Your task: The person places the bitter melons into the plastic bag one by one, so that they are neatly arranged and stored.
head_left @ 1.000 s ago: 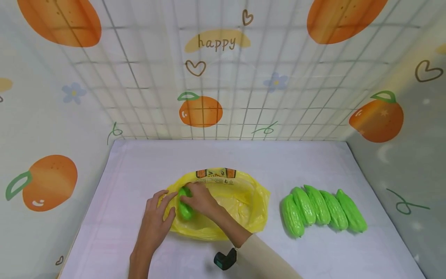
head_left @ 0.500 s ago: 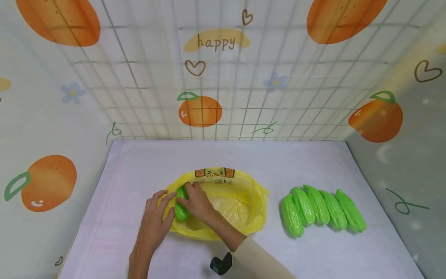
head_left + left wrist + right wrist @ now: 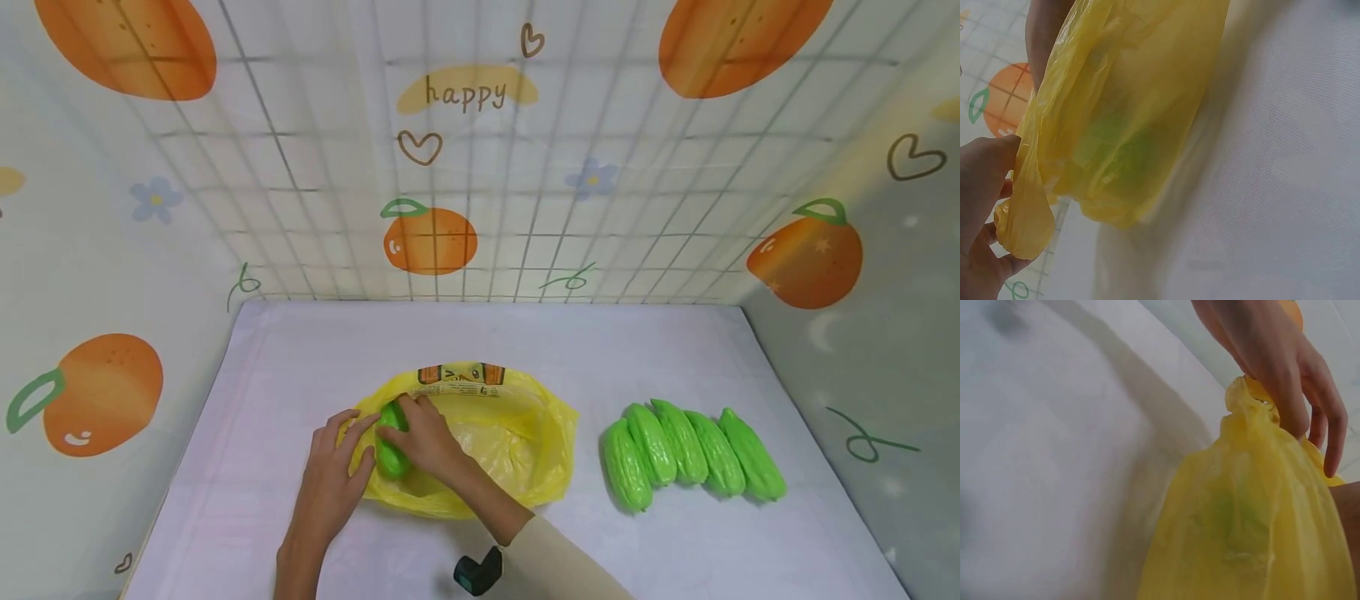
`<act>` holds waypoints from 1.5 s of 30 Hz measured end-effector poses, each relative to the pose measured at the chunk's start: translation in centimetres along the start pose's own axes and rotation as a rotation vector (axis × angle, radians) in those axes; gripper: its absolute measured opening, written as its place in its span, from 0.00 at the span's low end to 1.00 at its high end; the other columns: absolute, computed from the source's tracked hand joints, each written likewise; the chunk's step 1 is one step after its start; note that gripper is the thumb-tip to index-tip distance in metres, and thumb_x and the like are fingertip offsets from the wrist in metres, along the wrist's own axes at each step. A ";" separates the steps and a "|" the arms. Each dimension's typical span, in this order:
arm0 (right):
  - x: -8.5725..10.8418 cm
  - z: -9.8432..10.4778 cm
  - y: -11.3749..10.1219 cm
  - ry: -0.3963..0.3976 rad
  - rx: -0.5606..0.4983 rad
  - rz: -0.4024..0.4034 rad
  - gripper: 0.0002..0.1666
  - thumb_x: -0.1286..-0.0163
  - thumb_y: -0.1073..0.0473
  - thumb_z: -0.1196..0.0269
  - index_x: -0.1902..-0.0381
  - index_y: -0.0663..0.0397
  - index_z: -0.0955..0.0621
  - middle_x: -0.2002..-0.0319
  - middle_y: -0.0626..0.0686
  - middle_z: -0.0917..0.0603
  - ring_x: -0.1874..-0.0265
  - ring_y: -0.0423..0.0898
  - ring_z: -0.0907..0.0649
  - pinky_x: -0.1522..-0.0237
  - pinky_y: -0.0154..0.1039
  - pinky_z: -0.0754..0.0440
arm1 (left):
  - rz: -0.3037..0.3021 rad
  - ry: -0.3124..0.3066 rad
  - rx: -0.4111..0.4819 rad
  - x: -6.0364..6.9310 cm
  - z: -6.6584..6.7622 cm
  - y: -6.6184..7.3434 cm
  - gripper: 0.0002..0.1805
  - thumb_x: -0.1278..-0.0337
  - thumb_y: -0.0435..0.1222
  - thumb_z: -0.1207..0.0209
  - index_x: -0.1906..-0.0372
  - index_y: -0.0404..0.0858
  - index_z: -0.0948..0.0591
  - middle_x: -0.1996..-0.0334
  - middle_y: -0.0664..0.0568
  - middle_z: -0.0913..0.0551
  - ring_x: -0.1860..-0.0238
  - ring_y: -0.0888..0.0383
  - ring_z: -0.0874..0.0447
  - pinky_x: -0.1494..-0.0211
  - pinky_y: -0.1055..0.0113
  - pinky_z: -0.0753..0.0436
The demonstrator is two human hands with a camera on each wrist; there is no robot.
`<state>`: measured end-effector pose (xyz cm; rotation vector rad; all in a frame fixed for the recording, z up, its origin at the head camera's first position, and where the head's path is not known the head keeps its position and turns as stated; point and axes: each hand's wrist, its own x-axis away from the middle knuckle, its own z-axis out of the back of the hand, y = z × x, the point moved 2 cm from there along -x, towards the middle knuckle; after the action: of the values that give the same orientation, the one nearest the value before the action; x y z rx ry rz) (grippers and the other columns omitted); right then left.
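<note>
A yellow plastic bag (image 3: 555, 442) stands with its mouth spread wide on the table. Inside its left end is a green bumpy vegetable (image 3: 392, 458), which my right hand (image 3: 431, 437) grips between thumb and fingers. My left hand (image 3: 333, 475) holds the bag's left rim, fingers spread along it. Through the bag's yellow film (image 3: 1147, 75) the vegetable shows as a green blur in the left wrist view, with my left hand (image 3: 985, 187) at the edge. The right wrist view shows the left hand (image 3: 1285, 375) at the rim of the bag (image 3: 1297, 537).
Several green vegetables (image 3: 628, 467) lie side by side on the table to the right of the bag. A small black device (image 3: 478, 572) is beside the right sleeve (image 3: 555, 558). Printed cloth walls (image 3: 637, 250) stand at the back and both sides of the white table (image 3: 300, 342).
My right hand has shifted slightly left with the green vegetable, toward the bag's left end. My left hand has stayed at the rim.
</note>
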<state>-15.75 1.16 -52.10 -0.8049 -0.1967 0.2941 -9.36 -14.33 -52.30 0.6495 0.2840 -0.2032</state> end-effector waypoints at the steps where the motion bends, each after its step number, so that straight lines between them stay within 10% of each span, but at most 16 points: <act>1: 0.1 0.0 0.0 -0.001 -0.001 0.000 0.22 0.31 0.50 0.34 0.46 0.57 0.22 0.59 0.52 0.25 0.65 0.44 0.25 0.68 0.36 0.25 | -0.001 0.002 0.002 0.0 0.0 0.0 0.24 0.39 0.33 0.39 0.38 0.50 0.21 0.39 0.49 0.29 0.46 0.45 0.30 0.51 0.52 0.24; 28: 2.1 4.8 -1.3 -0.041 0.078 0.039 0.21 0.28 0.51 0.38 0.42 0.53 0.20 0.49 0.55 0.15 0.55 0.50 0.16 0.63 0.43 0.19 | 0.050 -0.036 -0.006 0.2 0.1 -0.2 0.24 0.37 0.35 0.40 0.36 0.51 0.23 0.36 0.49 0.31 0.43 0.46 0.31 0.47 0.49 0.24; 45: 5.5 13.0 0.0 -0.024 0.070 0.023 0.12 0.29 0.53 0.37 0.50 0.47 0.17 0.59 0.47 0.15 0.65 0.43 0.18 0.63 0.41 0.20 | 0.045 -0.038 -0.002 0.0 0.1 -0.3 0.23 0.35 0.36 0.41 0.36 0.50 0.23 0.36 0.49 0.30 0.43 0.46 0.31 0.45 0.50 0.26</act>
<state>-14.28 11.81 -42.97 -0.7350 -0.1985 0.3302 -9.42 -14.65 -52.42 0.6491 0.2322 -0.1718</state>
